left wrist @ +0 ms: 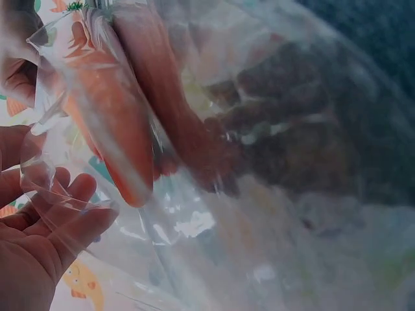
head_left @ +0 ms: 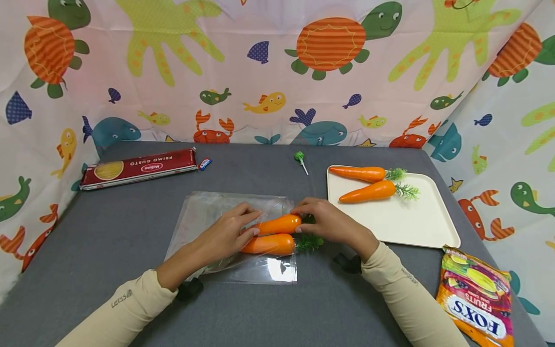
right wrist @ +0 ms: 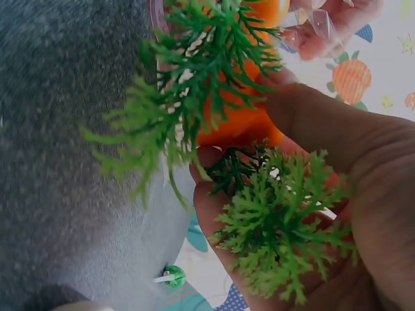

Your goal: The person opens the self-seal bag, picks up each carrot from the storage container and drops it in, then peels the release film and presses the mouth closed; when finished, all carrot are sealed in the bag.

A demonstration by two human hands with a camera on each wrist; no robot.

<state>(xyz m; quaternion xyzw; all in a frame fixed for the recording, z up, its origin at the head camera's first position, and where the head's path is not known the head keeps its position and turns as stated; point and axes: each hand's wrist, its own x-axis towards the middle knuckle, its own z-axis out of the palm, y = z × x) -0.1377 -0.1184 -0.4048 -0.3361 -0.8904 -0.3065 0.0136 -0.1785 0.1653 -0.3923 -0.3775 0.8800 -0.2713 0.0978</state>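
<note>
A clear plastic bag (head_left: 197,212) lies flat on the grey table, its opening toward the right. Two orange toy carrots lie side by side partly inside it: an upper carrot (head_left: 279,224) and a lower carrot (head_left: 273,245), their green tops (right wrist: 285,220) sticking out to the right. My left hand (head_left: 225,232) pinches the bag's film (left wrist: 71,201) between thumb and fingers, over the carrots' narrow ends. With thumb and fingers, my right hand (head_left: 325,219) grips the upper carrot by its thick end, next to the leaves.
To the right, a cream tray (head_left: 407,224) bears two more carrots (head_left: 368,193). A FOX'S candy bag (head_left: 477,299) lies at the front right. At the back are a red pasta pack (head_left: 138,168), a small blue wrapped candy (head_left: 205,164) and a green lollipop (head_left: 299,156).
</note>
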